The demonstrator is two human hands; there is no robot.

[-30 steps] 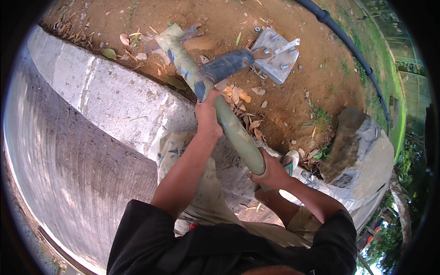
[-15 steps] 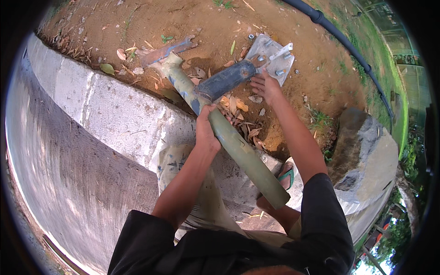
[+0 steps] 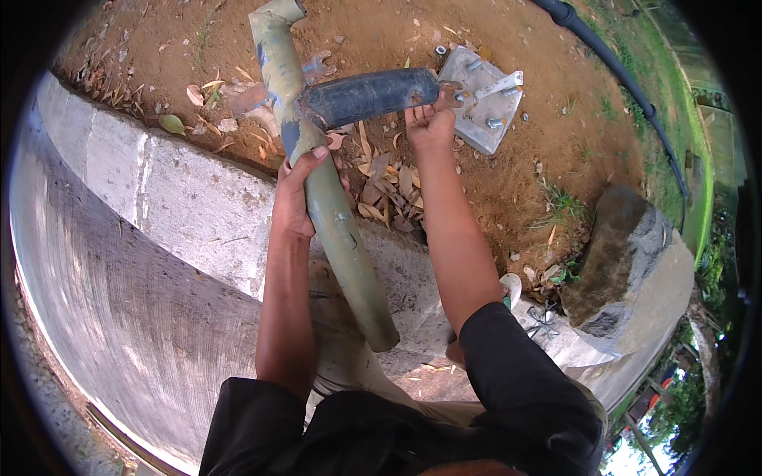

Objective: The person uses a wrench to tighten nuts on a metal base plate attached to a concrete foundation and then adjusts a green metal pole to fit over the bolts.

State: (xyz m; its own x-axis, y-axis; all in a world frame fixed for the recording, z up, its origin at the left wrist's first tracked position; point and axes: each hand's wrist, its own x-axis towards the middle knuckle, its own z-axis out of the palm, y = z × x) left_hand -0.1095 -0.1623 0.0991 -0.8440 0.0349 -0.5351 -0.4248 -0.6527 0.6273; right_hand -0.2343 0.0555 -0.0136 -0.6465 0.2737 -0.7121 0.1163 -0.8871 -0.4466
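My left hand [image 3: 297, 190] is wrapped round a long green metal pipe [image 3: 337, 226] with worn, scuffed paint and a bent elbow at its far end. A short black tube [image 3: 369, 97] branches off the pipe to the right. My right hand [image 3: 431, 128] is at the tube's right end, fingers curled closed against its underside beside a rusty metal tab [image 3: 451, 94]. What these fingers grip is hidden. Just beyond lies a grey metal plate [image 3: 490, 119] with several upright bolts and a pale bar across it. Behind the pipe lies a rusty wrench [image 3: 248, 100], partly covered.
A loose nut [image 3: 440, 51] lies on the soil by the plate. Dry leaves [image 3: 389, 186] gather below the tube. A concrete kerb [image 3: 194, 186] runs along the left, a big rock [image 3: 623, 266] sits at right, and a black hose [image 3: 607, 71] crosses the far right.
The pipe has swung more upright, its near end moving left and its elbow rising away from the ground and wrench. Both hands have shifted left with it, and my right fingers have curled in.
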